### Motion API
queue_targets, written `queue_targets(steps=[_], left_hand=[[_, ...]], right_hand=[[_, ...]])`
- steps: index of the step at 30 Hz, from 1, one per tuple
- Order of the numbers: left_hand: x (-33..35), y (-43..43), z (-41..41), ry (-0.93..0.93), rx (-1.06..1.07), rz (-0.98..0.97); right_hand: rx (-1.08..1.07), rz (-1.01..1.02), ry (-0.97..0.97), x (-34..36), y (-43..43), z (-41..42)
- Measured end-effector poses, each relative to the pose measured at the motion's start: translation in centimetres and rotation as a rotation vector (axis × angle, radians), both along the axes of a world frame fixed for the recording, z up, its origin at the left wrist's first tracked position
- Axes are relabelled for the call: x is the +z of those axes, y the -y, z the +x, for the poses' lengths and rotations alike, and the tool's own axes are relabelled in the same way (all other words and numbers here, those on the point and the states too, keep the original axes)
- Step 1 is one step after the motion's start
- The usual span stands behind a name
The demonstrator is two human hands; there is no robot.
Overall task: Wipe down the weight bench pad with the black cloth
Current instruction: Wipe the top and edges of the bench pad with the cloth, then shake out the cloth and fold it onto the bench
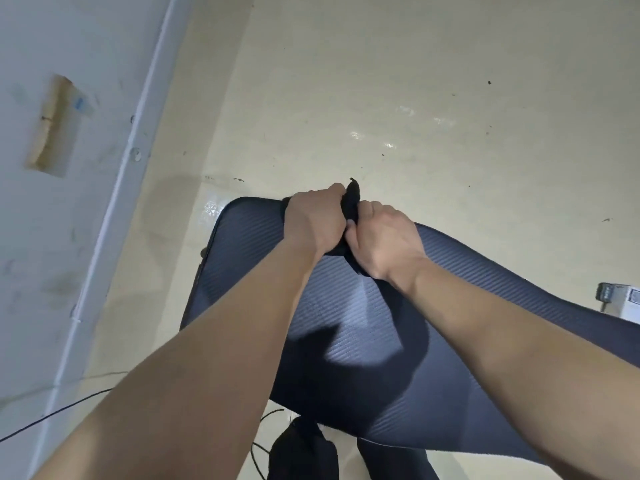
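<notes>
Both hands (349, 230) around black cloth (351, 202).

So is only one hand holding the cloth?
No: both the left hand and the right hand grip the bunched black cloth at the far end of the bench pad.

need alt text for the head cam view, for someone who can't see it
Both bare hands, left hand and right hand, grip a bunched black cloth at the far end of a dark ribbed weight bench pad. The pad stands on a pale floor beside a white wall.
</notes>
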State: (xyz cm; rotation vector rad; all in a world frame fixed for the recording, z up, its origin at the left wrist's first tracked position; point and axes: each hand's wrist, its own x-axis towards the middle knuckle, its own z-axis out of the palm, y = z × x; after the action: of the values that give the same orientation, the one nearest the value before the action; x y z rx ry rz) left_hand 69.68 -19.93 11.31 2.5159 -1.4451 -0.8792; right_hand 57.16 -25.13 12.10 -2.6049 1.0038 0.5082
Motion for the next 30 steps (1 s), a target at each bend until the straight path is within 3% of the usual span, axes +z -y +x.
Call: queue_targets(steps=[6, 11, 14, 19, 23, 27, 30], left_hand=[[-1.7, -3.4, -4.5, 0.071, -0.092, -0.223], [-0.3, -12.0, -7.6, 0.091, -0.316, -0.096], [0.7, -17.0, -9.1, 0.109, -0.3, -0.153], [3.4, -19.2, -10.0, 0.067, -0.249, -0.107], [5.0, -17.3, -9.9, 0.087, -0.465, 0.004], [7.8, -15.1, -10.3, 0.055, -0.329, -0.013], [11.7, -13.2, -11.1, -0.094, -0.236, -0.064]], right_hand=[[-0.207, -0.036, 0.186, -1.3, -3.6, -4.2], [-0.225, -0.007, -0.034, -0.5, -12.7, -8.3], [-0.186, 0.045, -0.106, 0.0, -17.9, -10.5], [-0.258, 0.109, 0.08, 2.7, -19.1, -12.2], [-0.39, 0.394, 0.12, 4.0, -15.1, -12.7], [-0.434, 0.673, 0.046, 5.1, -12.0, -14.0], [-0.44, 0.752, 0.126, 7.3, -10.9, -15.2]])
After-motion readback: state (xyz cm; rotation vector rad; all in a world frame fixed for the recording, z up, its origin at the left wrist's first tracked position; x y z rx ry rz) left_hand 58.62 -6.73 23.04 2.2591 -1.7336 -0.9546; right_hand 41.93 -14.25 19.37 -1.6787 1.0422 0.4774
